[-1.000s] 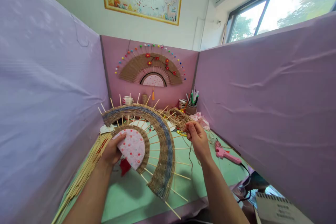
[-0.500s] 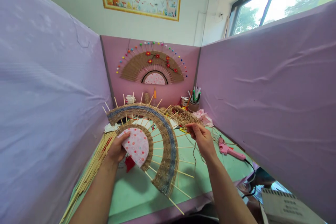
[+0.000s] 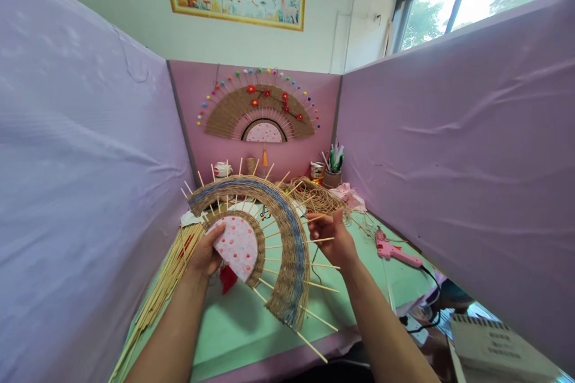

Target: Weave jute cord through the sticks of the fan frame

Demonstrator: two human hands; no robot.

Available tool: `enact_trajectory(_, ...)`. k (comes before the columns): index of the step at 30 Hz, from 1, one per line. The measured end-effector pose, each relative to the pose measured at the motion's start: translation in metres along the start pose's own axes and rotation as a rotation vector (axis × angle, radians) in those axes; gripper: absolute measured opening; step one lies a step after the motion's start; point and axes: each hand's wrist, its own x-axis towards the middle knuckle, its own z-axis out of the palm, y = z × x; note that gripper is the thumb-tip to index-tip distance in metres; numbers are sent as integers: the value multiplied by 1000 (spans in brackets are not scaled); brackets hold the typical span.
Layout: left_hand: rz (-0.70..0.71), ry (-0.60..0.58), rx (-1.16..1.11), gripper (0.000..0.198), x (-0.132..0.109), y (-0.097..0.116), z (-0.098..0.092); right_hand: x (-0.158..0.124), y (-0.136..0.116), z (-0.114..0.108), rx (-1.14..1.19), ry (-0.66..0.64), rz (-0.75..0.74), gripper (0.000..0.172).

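Note:
A half-woven fan (image 3: 287, 251) of bamboo ribs, with a tan and blue cord band and a pink dotted paper centre (image 3: 237, 245), is held above the green table (image 3: 233, 329). My left hand (image 3: 204, 254) grips the fan at the pink centre, fingers closed on its edge. At the fan's right rim my right hand (image 3: 330, 236) is closed in a pinch among the rib ends, on a thin brown cord (image 3: 314, 260) that hangs down from it.
A loose coil of brown cord (image 3: 317, 194) lies behind the fan, a pink glue gun (image 3: 395, 251) to the right. A bundle of bamboo sticks (image 3: 162, 287) runs along the left. Pink partitions enclose the table; a finished fan (image 3: 263, 114) hangs on the back wall.
My right hand has moved left and closer to the fan's rim, drawing the cord in. The fan has risen slightly in view.

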Motion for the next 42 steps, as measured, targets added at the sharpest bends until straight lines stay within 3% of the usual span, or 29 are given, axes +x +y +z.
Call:
enact_trajectory(5, -1, 8, -17, 12, 2, -2, -2, -1, 7, 4, -7, -107, 83, 70)
enact_trajectory(13, 55, 35, -82, 10, 1, 2, 2, -7, 1, -8, -105, -94, 91, 66)
enact_trajectory(18, 92, 33, -77, 13, 4, 3, -2, -7, -9, -18, -310, -24, -35, 57)
enact_trajectory(27, 130, 71, -106, 12, 5, 4, 1, -16, -30, -29, -739, 255, -332, 53)
enact_trajectory(34, 171, 98, -154, 13, 7, 3, 1, -21, -28, -21, -777, 60, -317, 55)
enact_trajectory(42, 137, 137, -191, 16, 2, 7, 9, -21, -26, -24, -595, 33, -300, 57)
